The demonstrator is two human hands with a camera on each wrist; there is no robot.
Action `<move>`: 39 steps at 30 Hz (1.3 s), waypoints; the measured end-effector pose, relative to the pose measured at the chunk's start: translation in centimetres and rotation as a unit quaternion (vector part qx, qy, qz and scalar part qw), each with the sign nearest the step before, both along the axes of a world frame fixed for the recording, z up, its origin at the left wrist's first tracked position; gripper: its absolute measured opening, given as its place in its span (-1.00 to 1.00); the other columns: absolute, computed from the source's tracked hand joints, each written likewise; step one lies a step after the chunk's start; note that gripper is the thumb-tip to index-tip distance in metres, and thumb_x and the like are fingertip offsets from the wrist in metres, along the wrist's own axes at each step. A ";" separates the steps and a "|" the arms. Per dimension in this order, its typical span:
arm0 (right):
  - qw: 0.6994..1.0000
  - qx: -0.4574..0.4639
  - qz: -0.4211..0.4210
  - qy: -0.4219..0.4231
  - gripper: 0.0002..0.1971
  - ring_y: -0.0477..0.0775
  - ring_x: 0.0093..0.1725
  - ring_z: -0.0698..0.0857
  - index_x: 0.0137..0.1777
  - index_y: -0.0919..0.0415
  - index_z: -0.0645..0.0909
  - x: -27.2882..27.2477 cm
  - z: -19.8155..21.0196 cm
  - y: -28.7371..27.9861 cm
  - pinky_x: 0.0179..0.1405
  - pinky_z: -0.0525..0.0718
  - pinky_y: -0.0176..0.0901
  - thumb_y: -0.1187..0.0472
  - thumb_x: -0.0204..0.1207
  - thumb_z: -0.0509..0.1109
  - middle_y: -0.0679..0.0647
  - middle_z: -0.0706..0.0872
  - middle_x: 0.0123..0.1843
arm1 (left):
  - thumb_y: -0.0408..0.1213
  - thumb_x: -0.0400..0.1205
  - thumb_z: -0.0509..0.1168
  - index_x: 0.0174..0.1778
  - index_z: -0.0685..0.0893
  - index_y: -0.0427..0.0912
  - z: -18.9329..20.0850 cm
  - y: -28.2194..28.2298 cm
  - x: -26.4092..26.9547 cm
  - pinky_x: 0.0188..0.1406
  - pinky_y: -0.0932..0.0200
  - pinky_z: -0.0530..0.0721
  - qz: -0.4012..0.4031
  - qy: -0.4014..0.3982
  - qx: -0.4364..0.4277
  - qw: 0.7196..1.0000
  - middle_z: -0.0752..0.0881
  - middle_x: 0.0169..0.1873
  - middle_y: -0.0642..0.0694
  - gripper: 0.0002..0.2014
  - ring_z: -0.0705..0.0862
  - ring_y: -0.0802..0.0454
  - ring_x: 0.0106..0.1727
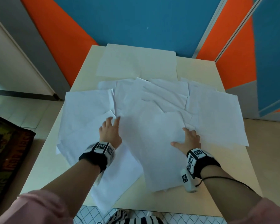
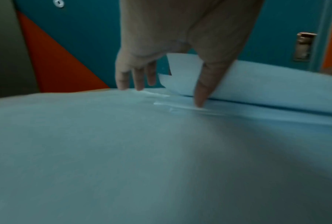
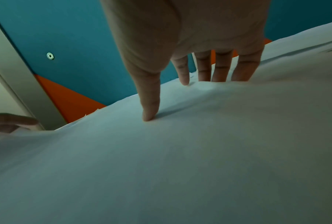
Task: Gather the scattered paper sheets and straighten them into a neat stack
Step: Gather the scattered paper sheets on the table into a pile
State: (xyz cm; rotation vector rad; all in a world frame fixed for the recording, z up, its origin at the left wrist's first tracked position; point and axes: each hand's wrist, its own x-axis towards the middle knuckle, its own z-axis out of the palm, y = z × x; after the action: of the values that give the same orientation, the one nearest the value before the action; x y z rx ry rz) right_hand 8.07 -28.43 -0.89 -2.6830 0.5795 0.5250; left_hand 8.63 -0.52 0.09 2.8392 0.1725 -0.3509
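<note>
So the person's got both palms down on a big mess of white paper sheets [image 1: 152,120] fanned all over a pale cream square counter [image 1: 44,165]. The left hand [image 1: 110,133] has its fingers [image 2: 138,75] spread and straight, tips pressing the paper, with the thumb planted on the edge of a sheet that curls up just to the right of it. The right hand [image 1: 188,140] is flat and splayed too, thumb [image 3: 149,97] stuck out toward the other hand, fingertips sinking a bit into a sheet that bulges up under them; neither hand is actually gripping anything. Between the two hands sits a large sheet lying on top of the rest, and more sheets overlap at all angles out past both hands, one hanging off the counter edge near the left forearm. Beyond the fingertips, at the far side of the counter, a pair of bigger off-white sheets [image 1: 137,62] lie flat side by side. Teal and orange wall panels [image 1: 136,20] stand behind that.
</note>
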 end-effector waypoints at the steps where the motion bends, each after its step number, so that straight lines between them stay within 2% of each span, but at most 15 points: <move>1: 1.000 -0.007 0.001 0.000 -0.10 0.29 0.49 0.28 0.56 0.06 0.19 0.3 0.1 0.2 0.40 0.34 0.14 -0.12 0.28 0.53 0.19 0.28 0.51 | -0.42 0.48 0.26 0.63 0.07 -0.04 0.2 0.1 0.6 0.45 -0.11 0.35 0.046 -0.017 -0.022 0.999 0.20 0.56 -0.21 -0.20 0.29 -0.24 0.53; 6: 0.998 -0.028 0.044 -0.018 0.05 0.20 0.55 0.22 0.60 -0.01 0.09 3.2 0.6 -0.2 0.45 0.29 0.11 -0.14 0.17 0.59 0.14 0.21 0.57 | -0.39 0.48 0.28 0.62 0.08 -0.15 0.3 3.9 1.0 0.40 -0.19 0.38 0.214 -0.004 -0.078 0.974 0.24 0.52 -0.25 -0.22 0.32 -0.30 0.48; 8: 0.998 -0.023 0.056 -0.010 0.14 0.18 0.59 0.19 0.62 -0.06 0.00 4.3 0.8 -0.6 0.49 0.28 0.14 -0.14 0.11 0.62 0.11 0.16 0.62 | -0.24 0.49 0.36 0.60 0.11 -0.18 -0.4 6.7 -0.6 0.41 -0.22 0.36 0.274 0.013 -0.052 0.960 0.23 0.53 -0.29 -0.21 0.30 -0.32 0.50; 10: 0.998 -0.009 0.052 0.018 0.21 0.19 0.61 0.16 0.63 -0.05 -0.06 5.2 1.1 -0.8 0.53 0.25 0.24 -0.15 0.08 0.65 0.11 0.13 0.63 | 0.03 0.43 0.43 0.59 0.12 -0.20 -1.0 9.1 -2.4 0.42 -0.24 0.32 0.316 0.036 -0.024 0.948 0.21 0.56 -0.33 -0.09 0.25 -0.32 0.53; 13: 0.996 -0.043 0.051 0.057 0.20 0.25 0.58 0.18 0.62 0.05 0.00 6.0 1.2 -0.3 0.47 0.23 0.32 -0.17 0.06 0.65 0.17 0.21 0.58 | 0.22 0.32 0.45 0.60 0.13 -0.27 -1.5 10.8 -3.6 0.40 -0.22 0.35 0.348 0.029 -0.027 0.937 0.26 0.50 -0.40 0.07 0.29 -0.34 0.47; 16: 0.994 -0.059 0.048 0.082 0.05 0.26 0.50 0.32 0.53 0.15 0.18 6.4 1.3 1.0 0.42 0.27 0.25 -0.19 0.11 0.62 0.23 0.37 0.48 | 0.16 0.34 0.47 0.59 0.16 -0.31 -1.8 10.8 -2.7 0.45 -0.13 0.31 0.335 0.018 -0.056 0.940 0.31 0.45 -0.43 0.04 0.33 -0.37 0.43; 18: 0.995 -0.036 0.044 0.086 -0.07 0.27 0.41 0.46 0.46 0.16 0.28 6.4 1.0 1.8 0.40 0.29 0.20 -0.18 0.15 0.60 0.23 0.49 0.39 | 0.04 0.38 0.49 0.60 0.15 -0.29 -1.9 10.2 -1.6 0.49 -0.08 0.31 0.331 0.010 -0.114 0.937 0.29 0.46 -0.39 -0.02 0.34 -0.35 0.45; 21: 0.997 0.040 0.024 0.059 -0.29 0.26 0.22 0.63 0.29 0.22 0.50 6.2 0.2 2.2 0.34 0.47 0.15 -0.06 0.18 0.63 0.21 0.67 0.25 | -0.23 0.47 0.47 0.61 0.15 -0.21 -1.8 8.9 -0.3 0.48 -0.04 0.38 0.316 -0.040 -0.245 0.916 0.29 0.47 -0.33 -0.15 0.44 -0.28 0.44; 23: 0.994 0.105 -0.011 0.034 -0.44 0.22 0.08 0.67 0.22 0.30 0.60 6.0 0.1 2.0 0.17 0.59 -0.01 0.08 0.25 0.62 0.27 0.72 0.19 | -0.33 0.51 0.42 0.60 0.18 -0.18 -1.7 8.6 0.2 0.45 -0.04 0.43 0.313 -0.084 -0.293 0.899 0.34 0.46 -0.30 -0.23 0.48 -0.23 0.42; 25: 0.988 0.150 -0.048 0.004 -0.55 0.18 -0.03 0.64 0.17 0.37 0.64 5.8 0.3 1.4 0.03 0.59 -0.09 0.18 0.32 0.58 0.33 0.73 0.17 | -0.32 0.52 0.40 0.59 0.22 -0.20 -1.6 9.1 0.5 0.44 -0.08 0.42 0.329 -0.113 -0.264 0.899 0.33 0.47 -0.31 -0.27 0.44 -0.26 0.43; 27: 0.981 0.175 -0.079 -0.024 -0.61 0.17 -0.04 0.64 0.13 0.38 0.65 5.8 0.4 0.9 0.06 0.62 -0.04 0.20 0.35 0.56 0.35 0.73 0.15 | -0.23 0.52 0.39 0.57 0.23 -0.23 -1.6 10.3 0.4 0.42 -0.17 0.38 0.373 -0.094 -0.165 0.908 0.30 0.49 -0.33 -0.27 0.36 -0.31 0.45; 30: 0.972 0.206 -0.103 -0.036 -0.56 0.20 0.02 0.67 0.18 0.36 0.62 5.7 0.1 1.0 0.13 0.65 0.01 0.18 0.34 0.57 0.31 0.72 0.18 | -0.08 0.52 0.37 0.56 0.22 -0.34 -1.4 11.4 0.5 0.43 -0.18 0.35 0.395 -0.025 -0.114 0.911 0.32 0.48 -0.37 -0.23 0.34 -0.32 0.47; 35: 0.975 0.218 -0.052 -0.011 -0.38 0.20 0.20 0.66 0.30 0.27 0.51 5.5 -0.8 2.5 0.20 0.59 -0.06 0.21 0.24 0.63 0.21 0.68 0.26 | -0.09 0.56 0.34 0.47 0.33 -0.39 -1.8 8.5 1.1 0.46 -0.07 0.37 0.345 0.010 -0.203 0.916 0.42 0.42 -0.38 -0.34 0.43 -0.30 0.45; 37: 0.985 0.172 -0.020 -0.010 -0.29 0.23 0.30 0.59 0.36 0.24 0.45 5.9 -0.8 2.0 0.30 0.56 0.02 0.13 0.22 0.63 0.20 0.60 0.33 | -0.12 0.55 0.36 0.42 0.36 -0.40 -1.8 6.8 1.0 0.41 -0.07 0.40 0.369 -0.010 -0.237 0.899 0.42 0.40 -0.37 -0.38 0.45 -0.30 0.42; 39: 0.994 0.106 -0.003 -0.027 -0.26 0.24 0.39 0.49 0.40 0.18 0.42 6.7 -0.4 0.8 0.39 0.48 0.16 0.01 0.24 0.60 0.20 0.47 0.40 | -0.16 0.52 0.40 0.39 0.37 -0.42 -1.8 5.6 0.7 0.36 -0.07 0.42 0.421 -0.061 -0.264 0.866 0.42 0.37 -0.39 -0.38 0.46 -0.31 0.37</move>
State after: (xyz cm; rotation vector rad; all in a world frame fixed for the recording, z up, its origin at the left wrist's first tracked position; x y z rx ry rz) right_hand 14.77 -27.58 -1.29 -2.4852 0.4865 0.4809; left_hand 9.31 5.06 -1.74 1.9828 1.0577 -0.0064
